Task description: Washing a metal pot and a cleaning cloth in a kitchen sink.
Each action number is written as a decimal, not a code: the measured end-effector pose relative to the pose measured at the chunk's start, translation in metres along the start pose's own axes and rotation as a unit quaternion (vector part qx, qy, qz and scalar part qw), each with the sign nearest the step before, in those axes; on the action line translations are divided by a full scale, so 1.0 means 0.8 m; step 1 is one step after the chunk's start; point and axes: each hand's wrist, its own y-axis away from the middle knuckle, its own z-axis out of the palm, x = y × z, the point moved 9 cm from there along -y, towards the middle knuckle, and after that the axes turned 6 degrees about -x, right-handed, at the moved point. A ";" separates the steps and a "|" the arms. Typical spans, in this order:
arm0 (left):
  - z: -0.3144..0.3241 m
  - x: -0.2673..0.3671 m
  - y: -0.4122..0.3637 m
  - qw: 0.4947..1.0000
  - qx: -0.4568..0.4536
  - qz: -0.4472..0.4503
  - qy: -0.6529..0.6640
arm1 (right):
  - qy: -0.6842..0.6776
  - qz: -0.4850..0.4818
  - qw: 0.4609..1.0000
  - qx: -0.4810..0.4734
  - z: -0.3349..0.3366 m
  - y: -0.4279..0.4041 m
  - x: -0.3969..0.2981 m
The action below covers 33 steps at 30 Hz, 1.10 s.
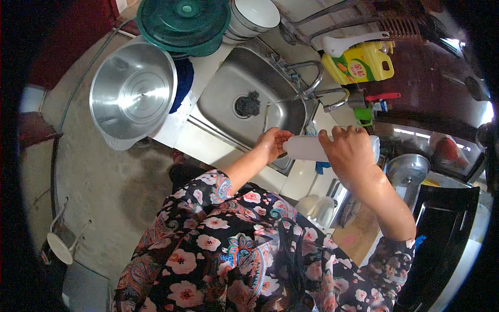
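Note:
My right hand (345,150) grips a whitish plastic bottle (306,148), held on its side above the sink's near right corner. The bottle's narrow end points at my left hand (274,144), whose fingers are curled with the palm up, right by the bottle's mouth. Whether the left fingers touch the bottle, I cannot tell. Beyond the hands lies a stainless steel sink (222,93), with a dark scouring pad (251,103) at its drain. A chrome faucet (315,76) stands at the sink's back edge.
Left of the sink are a large metal basin (132,93), a green lidded plastic tub (183,23) and stacked white bowls (257,15). Behind the faucet sits a yellow jug (356,66) below hanging utensils. On the right are a metal bowl (408,169) and a black gas stove (440,222).

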 end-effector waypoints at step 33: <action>0.027 0.059 0.013 0.996 -0.034 0.053 0.058 | -0.778 0.146 0.549 0.269 0.330 -0.046 -0.076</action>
